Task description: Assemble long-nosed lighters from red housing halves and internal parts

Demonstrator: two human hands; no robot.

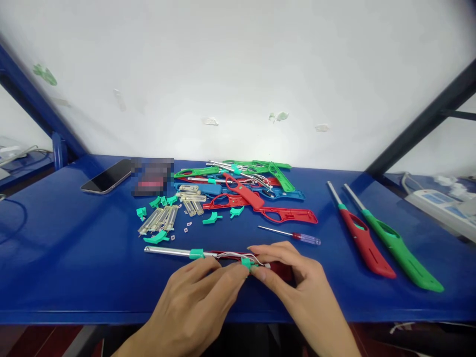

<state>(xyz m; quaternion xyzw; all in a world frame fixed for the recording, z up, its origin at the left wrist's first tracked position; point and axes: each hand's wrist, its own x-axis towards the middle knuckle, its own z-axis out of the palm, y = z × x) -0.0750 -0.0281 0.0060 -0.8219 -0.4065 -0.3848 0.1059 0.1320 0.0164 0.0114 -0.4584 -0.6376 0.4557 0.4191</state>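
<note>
A partly assembled lighter lies near the table's front edge, its silver tube [169,252] pointing left, with a green collar [197,254] and white wires [238,254] over a red shell half. My left hand [203,292] is closed, its fingertips pressed on a small green trigger piece [246,262]. My right hand [297,277] curls over the lighter's red handle part, thumb and index finger closed near the same green piece and a wire end. The fingertips hide part of the green piece.
Behind my hands lie clear fuel tubes [159,219], green triggers [212,218], a screwdriver [305,239] and a pile of coloured shells [288,215]. A phone [107,177] is back left. Red [366,245] and green [407,255] lighters lie right. A white wall [238,74] stands behind.
</note>
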